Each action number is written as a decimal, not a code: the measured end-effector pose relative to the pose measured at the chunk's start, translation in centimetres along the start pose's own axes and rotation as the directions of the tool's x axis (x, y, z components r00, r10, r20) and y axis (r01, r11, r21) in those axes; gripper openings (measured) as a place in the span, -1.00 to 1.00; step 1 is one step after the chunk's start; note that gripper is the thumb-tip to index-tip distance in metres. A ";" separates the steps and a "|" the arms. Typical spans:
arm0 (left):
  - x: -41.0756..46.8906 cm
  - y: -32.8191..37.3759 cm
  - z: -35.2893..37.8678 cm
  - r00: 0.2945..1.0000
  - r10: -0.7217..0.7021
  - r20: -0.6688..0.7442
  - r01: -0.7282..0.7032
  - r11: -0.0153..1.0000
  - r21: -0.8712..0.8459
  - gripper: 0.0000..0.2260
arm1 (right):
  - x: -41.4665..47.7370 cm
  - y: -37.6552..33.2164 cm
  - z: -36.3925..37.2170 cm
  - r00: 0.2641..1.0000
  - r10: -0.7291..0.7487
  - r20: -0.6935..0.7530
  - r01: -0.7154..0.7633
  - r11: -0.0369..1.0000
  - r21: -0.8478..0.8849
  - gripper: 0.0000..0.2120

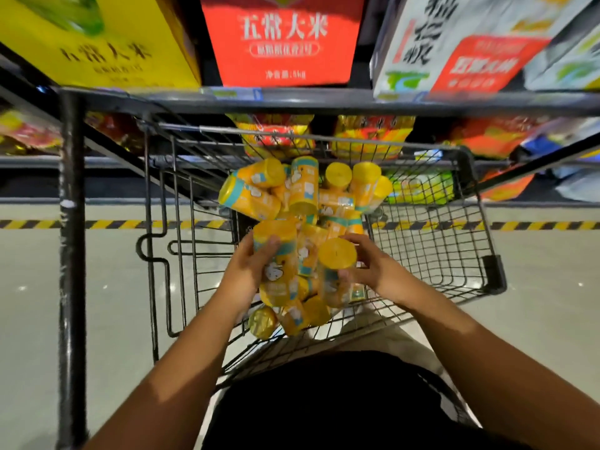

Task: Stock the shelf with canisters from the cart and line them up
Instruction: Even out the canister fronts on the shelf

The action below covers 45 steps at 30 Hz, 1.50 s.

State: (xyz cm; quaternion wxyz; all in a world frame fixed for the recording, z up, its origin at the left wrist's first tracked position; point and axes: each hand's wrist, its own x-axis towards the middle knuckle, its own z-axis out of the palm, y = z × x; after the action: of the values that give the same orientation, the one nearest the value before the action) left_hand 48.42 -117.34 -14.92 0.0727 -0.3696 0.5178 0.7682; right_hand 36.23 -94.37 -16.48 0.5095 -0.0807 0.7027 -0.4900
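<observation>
Gripping one yellow canister [276, 254] with the left hand [248, 274], fingers wrapped round its side, thumb on the front. Gripping a second canister [336, 259] with the right hand [376, 271], fingers curled round it just under the yellow lid. Both held low over the pile of canisters [302, 190] lying every which way in the wire cart [438, 241]. Probably light and stiff, smooth and maybe a bit slippery on the label, so best taken round the middle, not by the lid, in case of popping off. Round too, so likely to roll if laid down. Up ahead, the edge of a grey shelf [324, 100] with a red box [282, 43], a yellow box [97, 43] and a white box [438, 43] standing on it, and bright bags [276, 134] on the level below. Little bare room to see there. Close by the cart's left side, a black post [71, 222], easy to bump on the way up. Also the cart's high wire wall to lift over
</observation>
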 end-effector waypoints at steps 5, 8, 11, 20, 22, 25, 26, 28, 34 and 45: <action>-2.2 2.4 0.6 0.993 -0.004 0.120 0.027 0.981 -0.192 -0.26 | -2.3 -5.4 2.8 0.997 0.056 -0.044 -0.020 0.809 0.587 -0.28; -2.9 3.2 0.7 0.994 0.016 0.104 0.008 0.972 -0.233 -0.33 | -3.3 -7.8 3.3 0.988 0.156 0.010 -0.103 0.606 0.789 -0.27; -3.7 4.0 1.3 0.997 0.019 0.081 0.001 0.971 -0.240 -0.41 | -4.6 -8.8 2.8 0.997 0.075 -0.032 -0.016 0.563 0.827 -0.27; -5.2 4.8 6.4 0.987 0.037 0.157 -0.008 0.984 -0.180 -0.27 | -10.9 -7.5 0.9 0.995 -0.013 -0.102 0.086 0.637 0.766 0.12; -6.1 5.3 8.8 0.982 0.033 0.185 -0.004 0.988 -0.157 -0.31 | -12.8 -6.6 0.1 0.988 -0.028 -0.149 0.144 0.492 0.858 0.03; -8.0 5.9 13.1 0.967 -0.013 0.253 0.065 0.978 -0.198 -0.36 | -16.1 -6.1 -2.1 0.966 -0.053 -0.255 0.256 0.362 0.896 -0.29; -8.7 6.0 14.9 0.960 -0.028 0.279 0.091 0.972 -0.215 -0.37 | -17.3 -5.9 -3.2 0.957 -0.059 -0.285 0.286 0.362 0.887 -0.37; -9.9 6.1 18.2 0.949 -0.058 0.311 0.133 0.965 -0.228 -0.46 | -19.4 -4.9 -5.1 0.941 -0.056 -0.333 0.328 0.386 0.862 -0.41; -13.3 3.1 29.9 0.905 -0.088 0.417 0.180 0.965 -0.188 -0.45 | -28.6 1.8 -10.7 0.890 -0.039 -0.455 0.436 0.365 0.823 -0.58; -19.4 -4.4 49.5 0.782 -0.082 0.618 0.153 0.986 -0.062 -0.19 | -45.8 12.2 -22.9 0.696 0.065 -0.715 0.672 0.291 0.681 -0.52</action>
State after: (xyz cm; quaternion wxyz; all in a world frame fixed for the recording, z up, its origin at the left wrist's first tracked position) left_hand 40.08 -68.03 3.69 0.2644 -0.1352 0.3996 0.8672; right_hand 44.15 -46.22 3.32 0.0849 0.2415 0.3927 -0.8833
